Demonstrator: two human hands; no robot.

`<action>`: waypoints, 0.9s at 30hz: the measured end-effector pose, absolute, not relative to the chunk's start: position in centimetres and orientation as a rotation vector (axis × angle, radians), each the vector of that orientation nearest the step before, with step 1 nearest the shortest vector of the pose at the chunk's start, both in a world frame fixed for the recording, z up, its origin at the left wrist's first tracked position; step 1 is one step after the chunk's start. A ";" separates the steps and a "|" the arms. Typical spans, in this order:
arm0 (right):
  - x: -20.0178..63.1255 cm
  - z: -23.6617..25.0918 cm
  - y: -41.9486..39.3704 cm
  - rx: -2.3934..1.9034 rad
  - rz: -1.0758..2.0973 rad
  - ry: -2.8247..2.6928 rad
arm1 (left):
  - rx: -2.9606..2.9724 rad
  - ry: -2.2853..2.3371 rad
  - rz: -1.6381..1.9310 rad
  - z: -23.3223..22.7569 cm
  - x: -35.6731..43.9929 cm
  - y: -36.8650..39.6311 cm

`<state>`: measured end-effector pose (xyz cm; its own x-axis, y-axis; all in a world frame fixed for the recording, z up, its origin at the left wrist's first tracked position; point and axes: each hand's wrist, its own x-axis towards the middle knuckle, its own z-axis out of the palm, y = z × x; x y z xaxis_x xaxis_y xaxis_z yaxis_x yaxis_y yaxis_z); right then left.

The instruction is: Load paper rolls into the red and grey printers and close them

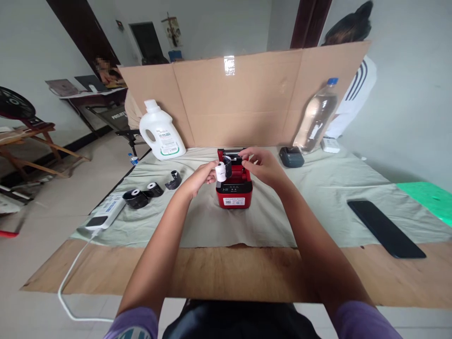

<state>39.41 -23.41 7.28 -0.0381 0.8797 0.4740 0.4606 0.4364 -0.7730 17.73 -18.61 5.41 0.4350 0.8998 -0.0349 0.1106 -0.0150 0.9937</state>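
Nearest the person, a bare strip of the wooden table [219,273] runs along its front edge; beyond it a pale cloth [318,197] covers the rest. A dark phone [386,228] lies flat toward the right edge, and a white power strip [106,212] with its cable sits at the left edge. Past it, three black rolls [136,197] lie in a row on the cloth.

At the middle of the cloth stands a red label printer [233,190], its lid up. The left hand [201,178] pinches a small white paper roll [221,171] between closed fingertips, just above the printer's left side. The right hand [263,165] rests curled on the open top, fingers touching the lid; whether it grips is unclear.

Toward the back edge stand a white jug [160,132], a grey device [291,157] and a clear bottle [316,117], before a cardboard screen [243,99].
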 end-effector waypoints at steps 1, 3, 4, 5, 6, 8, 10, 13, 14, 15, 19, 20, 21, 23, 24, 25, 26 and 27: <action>39.3 7.5 -23.7 -1.154 0.474 -1.721 | 1.499 0.952 0.762 5.9 17.8 -18.6; 39.1 7.9 -24.2 -1.086 0.410 -1.837 | 1.564 0.952 0.712 6.7 18.1 -18.5; 38.9 8.0 -24.4 -1.052 0.380 -1.896 | 1.580 0.947 0.703 6.9 18.3 -18.6; 38.8 8.0 -24.5 -1.027 0.351 -1.945 | 1.580 0.941 0.701 7.1 18.5 -18.6; 38.7 8.0 -24.5 -1.017 0.326 -1.982 | 1.570 0.936 0.700 7.2 18.6 -18.6; 38.5 7.9 -24.5 -1.044 0.296 -2.008 | 1.549 0.939 0.684 7.1 18.8 -18.6; 38.4 7.7 -24.4 -1.112 0.298 -1.990 | 1.552 0.965 0.649 7.0 18.8 -18.5; 38.3 7.3 -24.3 -1.179 0.373 -1.966 | 1.573 1.024 0.595 6.9 18.7 -18.4; 38.3 7.2 -24.3 -1.185 0.416 -1.966 | 1.584 1.040 0.586 6.9 18.6 -18.5; 38.2 7.0 -24.2 -1.183 0.461 -1.967 | 1.598 1.050 0.578 6.9 18.6 -18.6; 37.9 6.5 -24.0 -1.181 0.553 -1.938 | 1.682 1.068 0.576 7.4 18.5 -19.1; 37.9 6.5 -23.9 -1.189 0.560 -1.920 | 1.703 1.064 0.580 7.5 18.4 -19.2; 37.8 6.4 -23.8 -1.199 0.568 -1.900 | 1.720 1.056 0.585 7.6 18.4 -19.2; 37.8 6.3 -23.7 -1.223 0.601 -1.852 | 1.728 1.020 0.592 7.6 18.2 -19.2; 37.8 6.3 -23.7 -1.234 0.625 -1.826 | 1.723 0.996 0.592 7.6 18.1 -19.1; 37.9 6.3 -23.6 -1.241 0.651 -1.799 | 1.716 0.973 0.589 7.6 17.9 -19.1; 37.9 6.3 -23.6 -1.244 0.676 -1.772 | 1.712 0.953 0.583 7.7 17.8 -19.0; 38.0 6.3 -23.6 -1.244 0.699 -1.748 | 1.710 0.939 0.578 7.7 17.7 -19.0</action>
<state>37.97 -23.57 6.33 -0.1373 0.9372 0.3208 0.4576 0.3472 -0.8185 17.70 -18.96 7.66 0.5750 0.8154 -0.0669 0.3073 -0.1395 0.9413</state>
